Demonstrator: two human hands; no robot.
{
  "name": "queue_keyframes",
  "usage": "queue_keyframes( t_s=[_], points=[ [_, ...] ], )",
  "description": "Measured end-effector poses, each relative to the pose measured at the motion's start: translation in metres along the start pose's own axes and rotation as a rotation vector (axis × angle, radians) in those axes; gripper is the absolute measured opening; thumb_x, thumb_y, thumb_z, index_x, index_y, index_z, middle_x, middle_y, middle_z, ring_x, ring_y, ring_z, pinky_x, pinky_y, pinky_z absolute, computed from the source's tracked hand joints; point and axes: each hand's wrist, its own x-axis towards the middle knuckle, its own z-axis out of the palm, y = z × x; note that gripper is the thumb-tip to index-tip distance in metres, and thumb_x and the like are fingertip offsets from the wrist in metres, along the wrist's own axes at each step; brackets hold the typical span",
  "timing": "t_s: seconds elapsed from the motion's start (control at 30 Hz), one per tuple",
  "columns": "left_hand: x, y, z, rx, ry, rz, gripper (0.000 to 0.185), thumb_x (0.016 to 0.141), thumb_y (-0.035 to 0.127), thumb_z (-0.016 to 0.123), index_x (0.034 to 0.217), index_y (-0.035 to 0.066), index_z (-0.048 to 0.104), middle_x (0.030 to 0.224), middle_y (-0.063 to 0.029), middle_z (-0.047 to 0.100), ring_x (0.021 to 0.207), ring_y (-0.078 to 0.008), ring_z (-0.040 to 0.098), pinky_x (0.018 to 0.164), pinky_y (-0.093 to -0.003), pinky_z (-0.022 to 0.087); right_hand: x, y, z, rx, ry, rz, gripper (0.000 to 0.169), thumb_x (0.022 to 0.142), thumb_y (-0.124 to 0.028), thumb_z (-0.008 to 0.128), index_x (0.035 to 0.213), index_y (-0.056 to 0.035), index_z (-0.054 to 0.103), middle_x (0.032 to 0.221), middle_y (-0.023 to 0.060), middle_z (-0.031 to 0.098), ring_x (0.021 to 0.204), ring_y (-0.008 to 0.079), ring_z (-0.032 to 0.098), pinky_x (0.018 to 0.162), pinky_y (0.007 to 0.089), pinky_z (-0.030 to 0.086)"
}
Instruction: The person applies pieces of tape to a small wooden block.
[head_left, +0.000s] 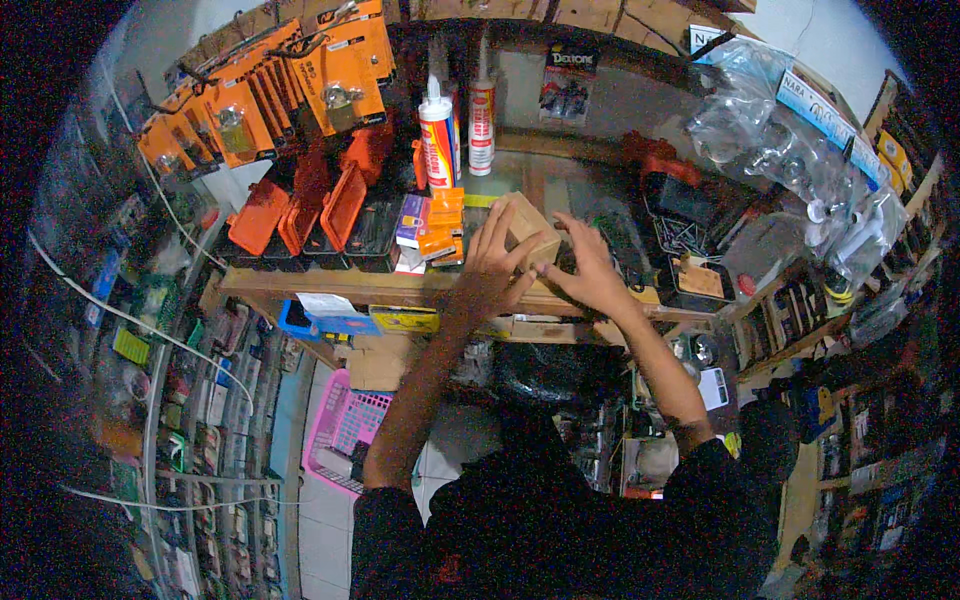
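A small brown cardboard box stands tilted on the glass-topped wooden counter. My left hand lies against its left side, with the fingers along the top edge and the thumb near its front. At the right, my right hand has its fingers apart beside the box, its thumb near the box's lower corner; whether it touches is unclear. Just left of my left hand are small orange boxes and a purple and white box. Behind them stand silicone sealant cartridges.
Black bins with orange lids line the left of the counter. A black tray of screws or nails and an open black box sit at the right. Orange hardware packs and clear plastic bags hang above. A pink basket is below.
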Motion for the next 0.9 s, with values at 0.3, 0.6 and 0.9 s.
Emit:
queue_keyframes(
  t_s=[0.3, 0.6, 0.9],
  points=[
    [-0.001, -0.002, 0.003, -0.032, -0.033, -0.037, 0.069, 0.076, 0.027, 0.073, 0.143, 0.021, 0.056, 0.161, -0.0304, 0.020, 0.149, -0.0517, 0.018, 0.116, -0.0611, 0.026, 0.019, -0.010, 0.010, -0.020, -0.004, 0.049, 0.090, 0.077, -0.028, 0.081, 0.149, -0.0044, 0.034, 0.135, 0.0256, 0.053, 0.126, 0.0445, 0.048, 0.109, 0.0497, 0.037],
    [-0.001, 0.003, 0.012, 0.200, 0.005, -0.027, 0.062, 0.084, 0.041, 0.069, 0.142, 0.023, 0.057, 0.163, -0.0264, 0.021, 0.149, -0.0530, 0.014, 0.117, -0.0667, 0.014, 0.028, 0.005, 0.009, 0.178, -0.125, 0.134, 0.093, 0.076, -0.030, 0.080, 0.152, -0.0077, 0.031, 0.139, 0.0239, 0.053, 0.128, 0.0447, 0.049, 0.110, 0.0528, 0.036],
    [0.015, 0.000, -0.014, 0.166, -0.206, 0.015, 0.059, 0.087, 0.046, 0.067, 0.139, 0.021, 0.059, 0.158, -0.0143, 0.039, 0.151, -0.0433, 0.023, 0.118, -0.0660, 0.014, -0.006, 0.002, -0.019, 0.215, 0.082, 0.078, 0.082, 0.078, -0.005, 0.065, 0.152, -0.0085, 0.031, 0.144, 0.0210, 0.049, 0.136, 0.0388, 0.045, 0.116, 0.0457, 0.032]
  ],
)
